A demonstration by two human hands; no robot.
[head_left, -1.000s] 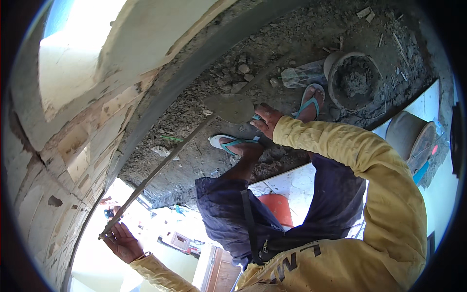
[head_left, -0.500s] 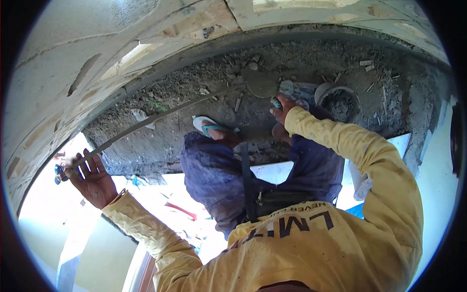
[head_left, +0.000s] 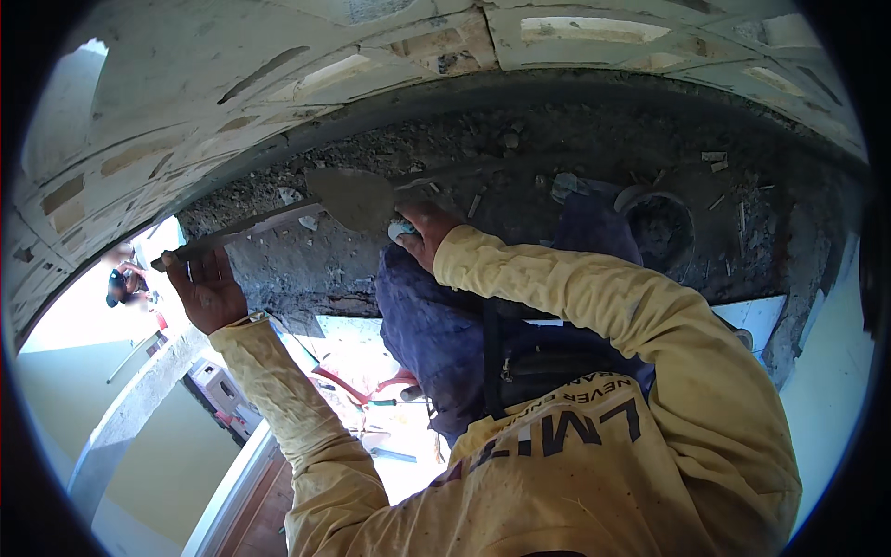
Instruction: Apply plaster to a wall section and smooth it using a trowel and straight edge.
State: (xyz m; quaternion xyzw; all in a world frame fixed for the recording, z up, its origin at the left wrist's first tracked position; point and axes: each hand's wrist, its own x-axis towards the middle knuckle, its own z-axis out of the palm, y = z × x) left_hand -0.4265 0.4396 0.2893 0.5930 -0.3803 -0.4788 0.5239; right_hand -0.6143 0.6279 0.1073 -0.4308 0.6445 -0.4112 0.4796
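My left hand (head_left: 209, 292) grips the left end of a long, thin grey straightedge (head_left: 264, 221), fingers curled over it. The bar runs to the right along the dusty, rubble-strewn ledge. My right hand (head_left: 429, 230) is closed around the pale handle of a trowel (head_left: 353, 198). Its broad grey blade points left and lies across the bar in this view, hiding a stretch of it. Whether the blade touches the bar I cannot tell.
A round bucket (head_left: 661, 232) with dark grey contents stands on the ledge to the right. The pale patterned wall (head_left: 371, 70) curves along the far side. Below the ledge, at left, bright ground shows tools and another person (head_left: 128, 283), small in the distance.
My right hand and the trowel have swung left, over the bar and nearer my left hand. My left fingers have closed on the bar's end. The view has shifted left.
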